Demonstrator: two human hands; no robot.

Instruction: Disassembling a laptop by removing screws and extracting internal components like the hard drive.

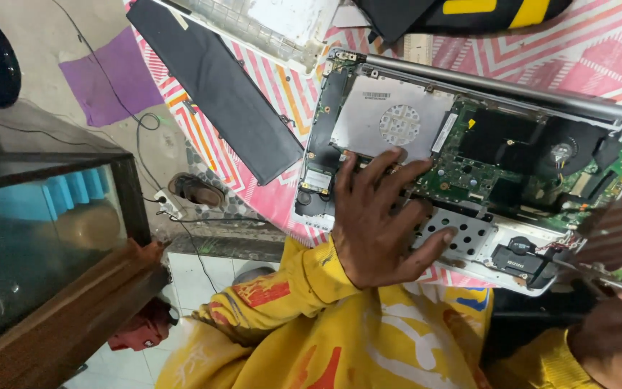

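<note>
The work surface is a bench (282, 94) covered with a cloth in pink, orange and white zigzag stripes. An opened laptop chassis (469, 144) lies on it, underside up, with the green circuit board, a round fan and a silver shield plate exposed. All positions below are given relative to this chassis.

Left of the chassis, a long flat black panel (217, 86) lies diagonally on the cloth, just beside the chassis corner. Above that corner lies a pale removed cover (268, 25); further along the upper edge lies a black-and-yellow object (469, 11). The near edge of the chassis overhangs or meets the bench edge close to the person's yellow printed garment (340, 338).

The left hand (379, 216) rests flat on the chassis, fingers spread open across the perforated metal plate and the lower board area, gripping nothing. The right hand (613, 338) is at the lower right of the chassis, motion-blurred, closed on a thin metal tool (599, 277) whose shaft points toward the chassis's lower right corner.

Beyond the bench edge, left of the chassis, the floor shows grey concrete, a purple patch, trailing black cables (145, 122) and a wall socket. A glass-fronted wooden cabinet (52, 238) stands at far left, well apart from the chassis. Open room remains between cabinet and bench.
</note>
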